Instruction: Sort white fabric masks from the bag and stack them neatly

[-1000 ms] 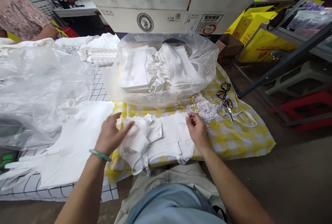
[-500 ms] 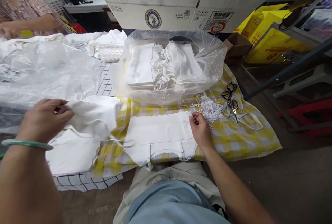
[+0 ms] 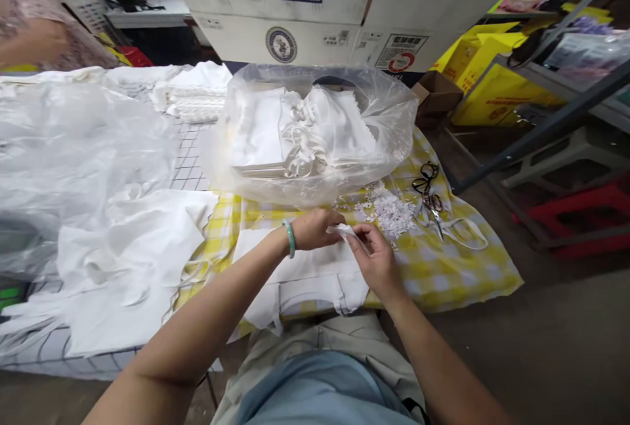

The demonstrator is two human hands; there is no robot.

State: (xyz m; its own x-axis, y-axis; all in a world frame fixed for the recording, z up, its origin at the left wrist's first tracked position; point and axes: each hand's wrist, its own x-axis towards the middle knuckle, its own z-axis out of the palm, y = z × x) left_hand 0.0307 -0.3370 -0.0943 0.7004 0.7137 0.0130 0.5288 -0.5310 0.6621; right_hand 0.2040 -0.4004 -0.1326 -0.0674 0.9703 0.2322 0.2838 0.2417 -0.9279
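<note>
A white camisole (image 3: 309, 294) lies on the yellow checked cloth (image 3: 467, 274) in front of me, its strap end towards my lap. Its far right corner is raised and pinched between my two hands. My left hand (image 3: 317, 228), with a green bangle on the wrist, is closed on the edge of that corner. My right hand (image 3: 378, 260) grips the same edge from the right, thumb on top. Other white camisoles (image 3: 132, 261) lie in a loose pile to the left, straps trailing.
A clear plastic bag (image 3: 394, 123) holds stacked white garments (image 3: 260, 130). White scraps (image 3: 391, 208) and scissors (image 3: 434, 205) lie to the right. Behind stands a large beer carton (image 3: 319, 25). At the far left is another person's arm (image 3: 37, 41).
My left hand has let a white camisole down on the left pile and moved right to my right hand. The camisole's far right corner is now lifted between both hands.
</note>
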